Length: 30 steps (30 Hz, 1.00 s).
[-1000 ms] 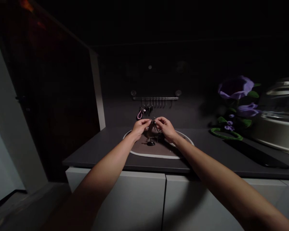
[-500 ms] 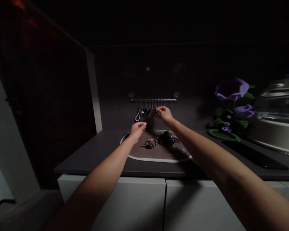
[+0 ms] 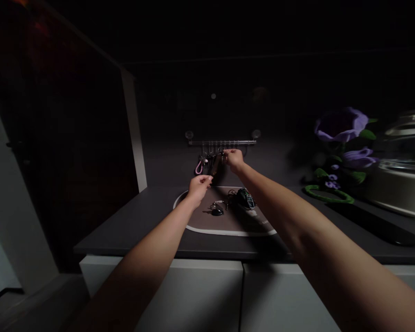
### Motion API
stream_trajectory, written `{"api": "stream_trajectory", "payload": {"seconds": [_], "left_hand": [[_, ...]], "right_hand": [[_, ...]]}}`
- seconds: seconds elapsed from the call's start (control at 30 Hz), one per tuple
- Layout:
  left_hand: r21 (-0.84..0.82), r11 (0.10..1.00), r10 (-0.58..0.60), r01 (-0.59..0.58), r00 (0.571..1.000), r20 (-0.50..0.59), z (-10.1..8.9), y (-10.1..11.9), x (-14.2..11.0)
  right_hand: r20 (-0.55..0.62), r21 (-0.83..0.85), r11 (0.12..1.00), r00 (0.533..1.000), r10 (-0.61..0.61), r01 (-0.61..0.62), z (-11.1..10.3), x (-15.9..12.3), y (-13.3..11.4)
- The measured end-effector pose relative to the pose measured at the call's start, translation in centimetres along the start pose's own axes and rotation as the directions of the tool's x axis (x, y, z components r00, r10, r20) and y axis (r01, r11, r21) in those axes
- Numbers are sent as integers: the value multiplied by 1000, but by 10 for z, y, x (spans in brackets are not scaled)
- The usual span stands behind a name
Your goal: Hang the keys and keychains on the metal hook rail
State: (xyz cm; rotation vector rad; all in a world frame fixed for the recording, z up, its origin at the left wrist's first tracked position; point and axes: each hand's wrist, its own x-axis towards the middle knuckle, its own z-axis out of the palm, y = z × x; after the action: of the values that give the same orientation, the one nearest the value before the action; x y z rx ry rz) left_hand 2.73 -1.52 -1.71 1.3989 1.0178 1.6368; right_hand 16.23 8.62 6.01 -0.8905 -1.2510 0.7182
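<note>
"Where are the hands?"

"The right hand [image 3: 234,160] is up by the metal rail [image 3: 221,143]. It is a bit higher than before. The left hand [image 3: 199,188] is lower, over the mat [image 3: 228,227]."

"Is the right hand holding on?"

"Its fingers [image 3: 225,155] are pinched shut by a hook [image 3: 222,151]. It is too dark to see if they hold a key."

"And the left hand?"

"It is loose, with nothing in it that I can see. Its fingers are just below a brown tag [image 3: 214,166] that hangs from the rail."

"Where are the keys?"

"Some keys [image 3: 210,159] hang in a bunch on the hooks, next to a pink loop [image 3: 199,168]. A small black fob [image 3: 217,210] and a big black fob [image 3: 245,199] lie on the mat. The big one looks turned a bit now."

"What is hard to see?"

"The bunch is dark, and the arms run off the bottom of the picture."

"What about the room?"

"The mat is on a dark counter [image 3: 131,230]. A purple flower [image 3: 340,124], a green ring [image 3: 328,194] and a steel pot [image 3: 404,184] are off to the right."
</note>
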Motion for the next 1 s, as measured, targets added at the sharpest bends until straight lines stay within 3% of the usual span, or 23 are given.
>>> {"api": "stream_trajectory", "payload": {"seconds": [0.33,0.5,0.73,1.0], "left_hand": [[15,1000,1,-1,1000,-22,-1,0,1],[18,1000,-2,3,1000,-27,-1,-2,2],[29,1000,-1,2,1000,-27,-2,-4,3],[57,998,9,-9,1000,11,-3,-2,0]], "right_hand": [[-74,46,997,995,60,-57,3,0,8],[-57,51,996,995,79,-76,0,-2,13],[-92,-65,997,995,42,-48,-6,-4,19],[71,-129,990,995,64,-54,-17,-11,12]]}}
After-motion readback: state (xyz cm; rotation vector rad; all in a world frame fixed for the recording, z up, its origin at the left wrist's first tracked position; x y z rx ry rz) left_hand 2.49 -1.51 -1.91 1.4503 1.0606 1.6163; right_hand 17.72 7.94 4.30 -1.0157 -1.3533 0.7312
